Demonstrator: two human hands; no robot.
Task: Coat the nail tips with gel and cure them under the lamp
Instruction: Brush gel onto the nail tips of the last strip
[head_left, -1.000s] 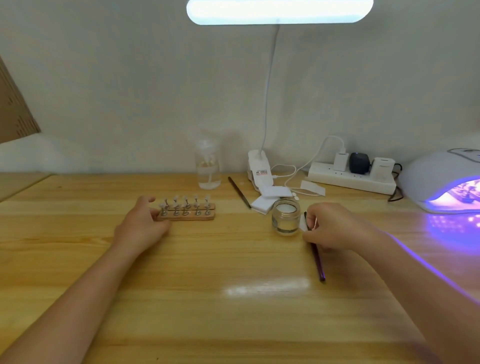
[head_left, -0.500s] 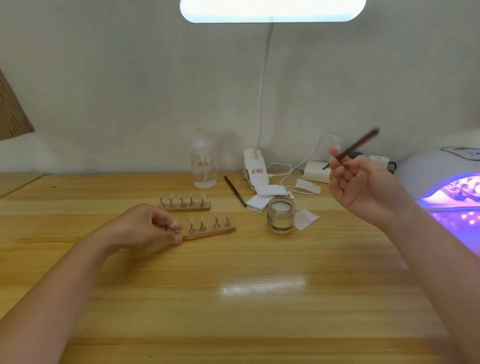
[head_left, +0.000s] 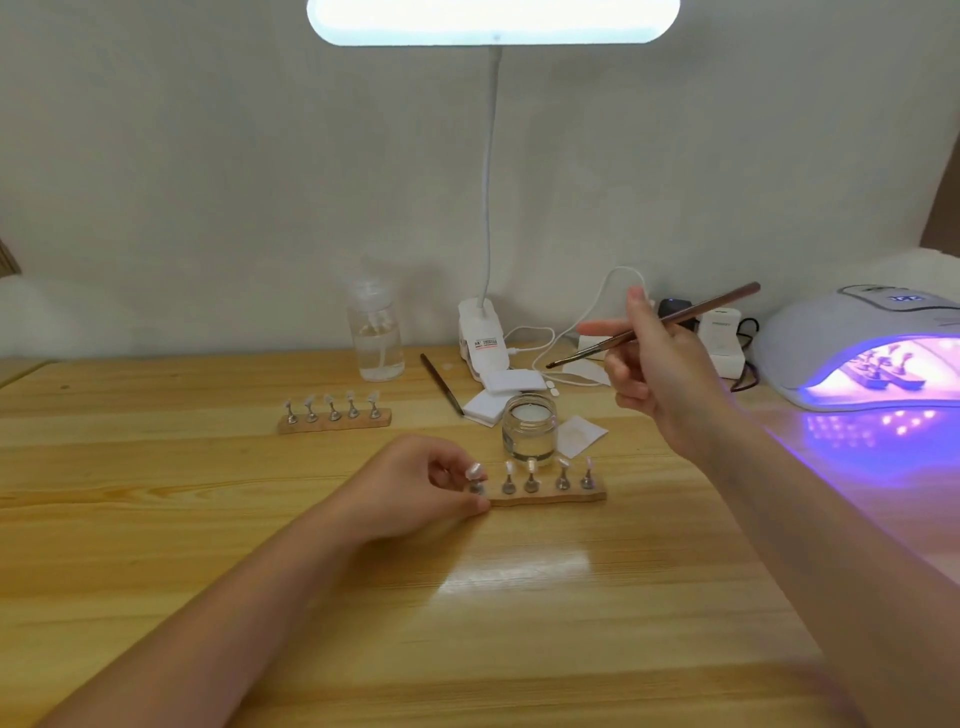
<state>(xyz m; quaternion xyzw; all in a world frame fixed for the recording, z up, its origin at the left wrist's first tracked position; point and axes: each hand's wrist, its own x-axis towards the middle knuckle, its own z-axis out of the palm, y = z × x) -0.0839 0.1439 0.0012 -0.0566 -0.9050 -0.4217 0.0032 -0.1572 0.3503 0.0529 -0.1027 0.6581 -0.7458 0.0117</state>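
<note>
Wooden tabletop (head_left: 156, 519) against a pale wall, lit from above by a clip-on desk lamp (head_left: 493, 21). Near wooden holder strip (head_left: 550, 496) with five nail tips on metal stands lies directly in front of the open glass gel jar (head_left: 530, 428); the left hand (head_left: 415, 488) pinches its left end, fingertips curled around the first stand. Second holder strip (head_left: 335, 418) with five tips sits farther back and left, untouched. Right hand (head_left: 660, 364) is raised above the table, gripping the gel brush (head_left: 654, 325) mid-shaft, bristles pointing left and down toward the jar. UV curing lamp (head_left: 862, 358) at right glows violet; holders with tips appear to be inside. Judgement: step in hand is loading the brush and coating the near strip. To do well: keep the strip pinned flat, dip only the bristle tip, wipe excess on the jar rim, stroke each tip base to edge thinly, avoiding gel on the stands.
</note>
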